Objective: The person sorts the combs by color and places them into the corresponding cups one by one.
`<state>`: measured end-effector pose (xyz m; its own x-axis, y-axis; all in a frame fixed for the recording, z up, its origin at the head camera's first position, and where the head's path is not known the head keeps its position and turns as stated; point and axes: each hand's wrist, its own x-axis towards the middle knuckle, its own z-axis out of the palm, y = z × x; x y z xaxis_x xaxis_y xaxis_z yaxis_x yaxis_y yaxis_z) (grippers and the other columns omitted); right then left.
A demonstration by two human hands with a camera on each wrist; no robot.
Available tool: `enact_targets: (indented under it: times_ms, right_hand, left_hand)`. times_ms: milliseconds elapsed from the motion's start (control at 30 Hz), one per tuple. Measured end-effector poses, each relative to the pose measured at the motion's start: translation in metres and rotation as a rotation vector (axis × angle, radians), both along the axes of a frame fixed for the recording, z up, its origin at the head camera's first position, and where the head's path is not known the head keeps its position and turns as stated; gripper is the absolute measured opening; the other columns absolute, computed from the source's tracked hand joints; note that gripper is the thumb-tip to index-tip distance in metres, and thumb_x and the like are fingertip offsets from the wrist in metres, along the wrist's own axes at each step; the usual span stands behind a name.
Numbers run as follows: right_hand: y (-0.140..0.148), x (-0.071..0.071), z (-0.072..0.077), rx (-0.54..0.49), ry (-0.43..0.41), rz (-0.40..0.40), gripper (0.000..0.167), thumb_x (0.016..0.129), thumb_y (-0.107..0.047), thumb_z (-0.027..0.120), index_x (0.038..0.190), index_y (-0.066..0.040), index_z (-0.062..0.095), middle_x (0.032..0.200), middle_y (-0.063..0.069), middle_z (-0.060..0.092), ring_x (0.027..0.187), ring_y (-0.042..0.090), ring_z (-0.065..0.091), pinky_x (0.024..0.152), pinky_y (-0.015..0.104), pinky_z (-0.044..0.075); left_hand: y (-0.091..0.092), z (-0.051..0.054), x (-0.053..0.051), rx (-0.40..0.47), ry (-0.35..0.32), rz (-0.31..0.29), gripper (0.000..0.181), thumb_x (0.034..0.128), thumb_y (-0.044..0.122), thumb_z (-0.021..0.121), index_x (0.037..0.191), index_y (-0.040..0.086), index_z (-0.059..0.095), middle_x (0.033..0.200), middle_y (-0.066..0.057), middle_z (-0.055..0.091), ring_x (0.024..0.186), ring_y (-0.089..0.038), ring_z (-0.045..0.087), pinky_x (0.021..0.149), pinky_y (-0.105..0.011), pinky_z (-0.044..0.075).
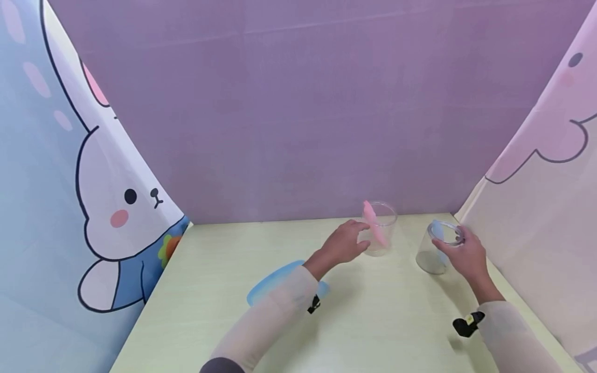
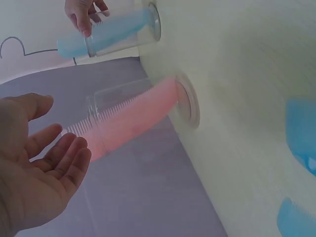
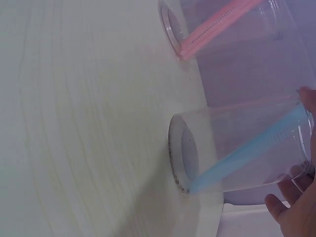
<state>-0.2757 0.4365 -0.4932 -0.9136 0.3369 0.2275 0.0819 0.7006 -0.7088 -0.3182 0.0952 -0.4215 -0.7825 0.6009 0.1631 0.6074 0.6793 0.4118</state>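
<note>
A pink comb [image 2: 133, 116] leans inside a clear cup [image 1: 389, 235] near the back edge of the table, its top end sticking out past the rim. My left hand [image 1: 344, 242] is beside that cup with fingers loosely bent and nothing in them. The left wrist view shows the palm facing up near the comb's end. My right hand [image 1: 466, 257] grips a second clear cup [image 1: 425, 254] by its rim. A light blue comb [image 3: 247, 150] slants inside that one. I cannot tell whether this cup's base touches the table.
A blue curved object [image 1: 268, 285] lies on the pale table [image 1: 373, 321], partly hidden behind my left forearm. A smaller blue piece [image 1: 324, 289] shows past the sleeve. A purple cloth wall [image 1: 280, 129] stands behind, with printed cloth at both sides.
</note>
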Motion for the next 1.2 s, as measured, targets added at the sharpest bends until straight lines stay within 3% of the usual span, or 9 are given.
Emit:
enact_targets:
  times_ms: [167,433,633,900,1200]
  right_hand:
    - [0.0,0.0,0.002,0.002,-0.011,-0.001,0.092,0.091,-0.049,0.071,0.152,0.009,0.034,0.138,0.039,0.048,0.118,0.052,0.049,0.087,0.062,0.044]
    - [0.001,-0.002,0.004,0.031,-0.015,0.004,0.089,0.09,-0.051,0.072,0.147,0.01,0.039,0.131,0.037,0.053,0.111,0.049,0.053,0.079,0.053,0.046]
    - [0.001,-0.003,0.008,0.045,-0.033,0.011,0.091,0.091,-0.05,0.072,0.147,0.012,0.038,0.13,0.039,0.053,0.108,0.049,0.055,0.076,0.05,0.047]
    - [0.004,0.001,0.008,0.04,-0.049,0.03,0.093,0.092,-0.05,0.07,0.149,0.015,0.033,0.133,0.043,0.05,0.112,0.053,0.054,0.083,0.06,0.047]
    - [0.003,0.001,0.008,0.048,-0.042,0.028,0.092,0.092,-0.05,0.071,0.147,0.015,0.036,0.131,0.042,0.052,0.109,0.051,0.056,0.078,0.054,0.049]
  left_hand:
    - [-0.026,-0.005,-0.003,0.032,-0.01,0.039,0.044,0.1005,0.026,0.064,0.141,0.011,0.059,0.14,-0.006,0.062,0.114,-0.019,0.068,0.095,-0.029,0.055]
    - [-0.081,-0.023,-0.008,0.11,-0.119,0.119,0.045,0.1008,0.024,0.063,0.142,0.009,0.058,0.142,-0.012,0.059,0.12,-0.027,0.066,0.095,-0.038,0.056]
    - [-0.122,-0.036,-0.006,0.166,-0.152,0.172,0.046,0.0991,0.021,0.065,0.142,0.005,0.057,0.141,-0.015,0.059,0.122,-0.031,0.065,0.094,-0.042,0.057]
    - [-0.174,-0.056,-0.001,0.07,-0.191,0.301,0.049,0.0952,0.018,0.07,0.14,0.001,0.058,0.13,-0.017,0.064,0.117,-0.033,0.064,0.094,-0.045,0.056]
    - [-0.225,-0.077,0.007,-0.059,-0.23,0.377,0.053,0.0887,0.019,0.076,0.134,-0.003,0.061,0.121,-0.018,0.067,0.112,-0.034,0.064,0.095,-0.048,0.054]
